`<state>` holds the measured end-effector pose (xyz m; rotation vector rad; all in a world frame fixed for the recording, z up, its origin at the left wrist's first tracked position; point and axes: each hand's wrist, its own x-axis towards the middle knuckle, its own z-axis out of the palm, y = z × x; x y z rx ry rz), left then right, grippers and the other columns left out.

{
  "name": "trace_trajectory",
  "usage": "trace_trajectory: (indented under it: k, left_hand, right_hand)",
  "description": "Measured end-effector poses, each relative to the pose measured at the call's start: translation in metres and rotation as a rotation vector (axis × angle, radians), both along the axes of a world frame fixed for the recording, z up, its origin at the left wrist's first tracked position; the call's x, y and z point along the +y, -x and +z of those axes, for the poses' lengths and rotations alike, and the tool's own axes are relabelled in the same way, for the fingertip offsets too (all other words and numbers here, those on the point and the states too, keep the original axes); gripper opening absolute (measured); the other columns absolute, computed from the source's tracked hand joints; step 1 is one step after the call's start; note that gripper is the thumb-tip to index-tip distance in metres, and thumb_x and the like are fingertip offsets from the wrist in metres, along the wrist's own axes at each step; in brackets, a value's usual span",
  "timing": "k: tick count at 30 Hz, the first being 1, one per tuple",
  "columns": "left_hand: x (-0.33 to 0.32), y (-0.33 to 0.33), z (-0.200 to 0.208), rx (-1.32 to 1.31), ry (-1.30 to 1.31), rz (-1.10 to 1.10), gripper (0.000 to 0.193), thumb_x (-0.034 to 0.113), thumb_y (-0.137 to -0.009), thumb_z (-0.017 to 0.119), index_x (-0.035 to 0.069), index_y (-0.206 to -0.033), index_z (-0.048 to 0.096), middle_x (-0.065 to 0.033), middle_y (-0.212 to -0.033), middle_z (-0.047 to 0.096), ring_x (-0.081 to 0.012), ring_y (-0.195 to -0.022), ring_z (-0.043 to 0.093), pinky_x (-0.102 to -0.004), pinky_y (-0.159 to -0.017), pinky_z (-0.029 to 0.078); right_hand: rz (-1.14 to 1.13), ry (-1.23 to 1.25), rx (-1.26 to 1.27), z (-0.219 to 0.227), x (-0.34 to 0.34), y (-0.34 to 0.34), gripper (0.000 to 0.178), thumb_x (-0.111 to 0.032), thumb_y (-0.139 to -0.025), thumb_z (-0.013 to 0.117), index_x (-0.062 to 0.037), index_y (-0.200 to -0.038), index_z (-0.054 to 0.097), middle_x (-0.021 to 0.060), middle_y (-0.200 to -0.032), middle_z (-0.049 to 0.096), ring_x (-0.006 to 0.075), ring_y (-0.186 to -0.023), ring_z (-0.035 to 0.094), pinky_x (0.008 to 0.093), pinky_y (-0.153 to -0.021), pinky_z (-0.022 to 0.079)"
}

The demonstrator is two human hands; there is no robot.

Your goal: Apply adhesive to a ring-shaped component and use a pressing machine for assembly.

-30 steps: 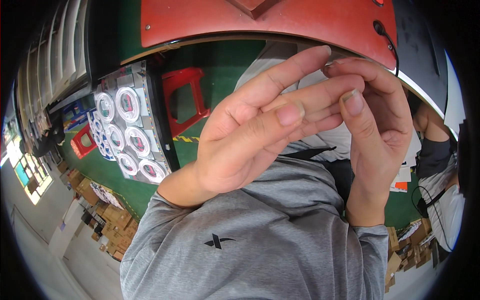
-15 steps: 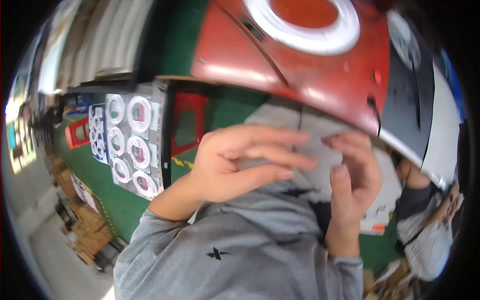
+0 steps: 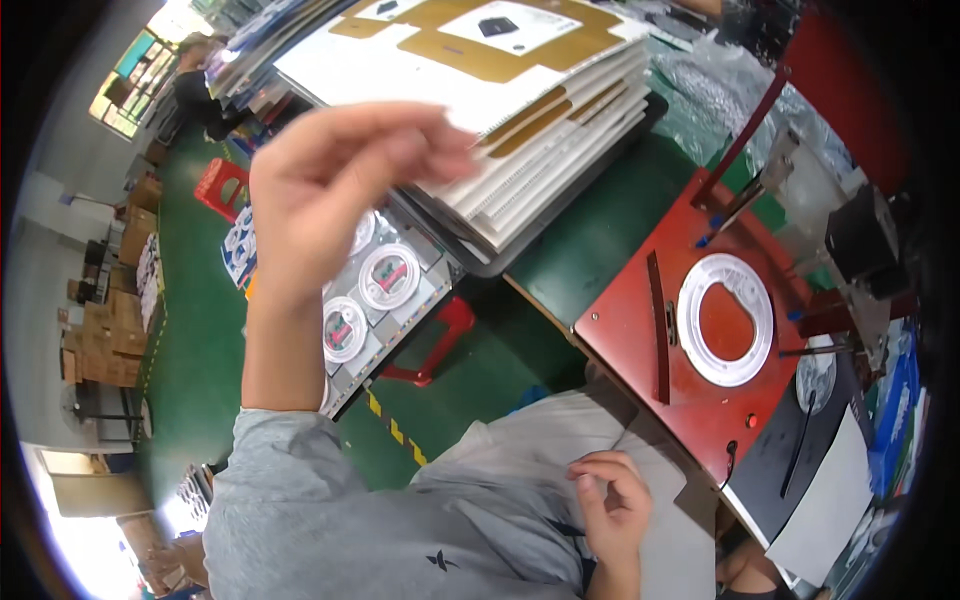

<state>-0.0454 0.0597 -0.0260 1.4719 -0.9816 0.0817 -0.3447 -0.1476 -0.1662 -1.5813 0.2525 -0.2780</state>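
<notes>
My left hand (image 3: 325,195) is raised at the left, in front of a stack of flat printed cardboard sheets (image 3: 560,140). Its bent fingers blur at the tips. I see nothing in them, and I cannot tell if they touch the sheets. Low in the view, my right hand (image 3: 615,505) hovers over my lap, fingers loosely curled, thumb apart, holding nothing. A white ring-shaped part (image 3: 690,320) lies on the red work plate (image 3: 625,330) to the right. Beyond the left wrist, several round white parts (image 3: 388,278) sit in a tray, partly hidden by my arm.
A metal fixture with a black block (image 3: 862,235) stands over the red plate. Red stools (image 3: 440,340) (image 3: 218,188) stand on the green floor. Cardboard boxes (image 3: 105,330) line the far left, and another person (image 3: 195,90) is at the back left. Clear plastic wrap (image 3: 720,85) lies behind the stack.
The view has swung left, bringing the cardboard stack into sight. My hands, close together before, are now apart: the left is raised forward, the right is lower near my lap.
</notes>
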Motion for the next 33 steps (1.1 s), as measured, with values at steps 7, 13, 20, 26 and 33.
trace_trajectory:
  k: [7, 13, 20, 26, 33]
  left_hand:
    - [0.023, -0.080, 0.010, 0.027, -0.048, 0.338, 0.030, 0.006, -0.107, 0.051, -0.011, -0.129, 0.063, -0.0240, -0.117, 0.073, -0.0289, -0.108, 0.074, -0.0359, -0.099, 0.059]
    - [0.019, -0.033, 0.007, -0.478, -0.656, 0.210, 0.063, 0.023, -0.089, 0.075, 0.002, -0.146, 0.056, -0.0176, -0.150, 0.057, -0.0326, -0.145, 0.048, -0.0435, -0.122, 0.032]
    - [0.018, -0.025, 0.000, -0.518, -0.602, 0.216, 0.033, 0.004, -0.093, 0.069, -0.001, -0.126, 0.072, -0.0188, -0.134, 0.070, -0.0354, -0.134, 0.061, -0.0428, -0.113, 0.046]
    - [0.025, 0.001, 0.011, -0.461, -0.254, 0.432, 0.022, 0.011, -0.104, 0.064, 0.000, -0.120, 0.075, -0.0114, -0.116, 0.078, -0.0175, -0.102, 0.073, -0.0284, -0.089, 0.055]
    - [0.039, 0.091, 0.006, -0.713, -0.319, 0.020, 0.032, 0.021, -0.093, 0.076, -0.006, -0.110, 0.071, -0.0229, -0.111, 0.076, -0.0379, -0.105, 0.074, -0.0429, -0.091, 0.058]
  right_hand:
    - [0.111, 0.089, 0.061, -0.005, 0.014, -0.013, 0.009, 0.001, -0.092, 0.072, 0.0012, -0.100, 0.074, 0.0121, -0.099, 0.072, 0.0216, -0.090, 0.070, 0.0303, -0.082, 0.054]
    - [0.075, 0.159, 0.128, -0.009, 0.015, -0.021, 0.008, -0.001, -0.093, 0.071, 0.0006, -0.101, 0.074, 0.0115, -0.099, 0.072, 0.0209, -0.087, 0.070, 0.0292, -0.080, 0.055]
    - [0.135, 0.249, 0.063, 0.010, 0.009, -0.040, 0.009, -0.002, -0.095, 0.069, 0.0007, -0.103, 0.074, 0.0112, -0.097, 0.071, 0.0207, -0.086, 0.069, 0.0302, -0.077, 0.054]
    - [0.231, -0.149, -0.029, 0.051, 0.006, -0.081, 0.027, -0.011, -0.103, 0.065, 0.0008, -0.127, 0.063, 0.0082, -0.105, 0.070, 0.0157, -0.096, 0.068, 0.0299, -0.086, 0.054]
    - [0.401, -0.847, -0.141, 0.122, 0.011, -0.150, 0.047, -0.027, -0.108, 0.058, -0.0013, -0.145, 0.048, 0.0125, -0.130, 0.066, 0.0249, -0.116, 0.068, 0.0396, -0.097, 0.056]
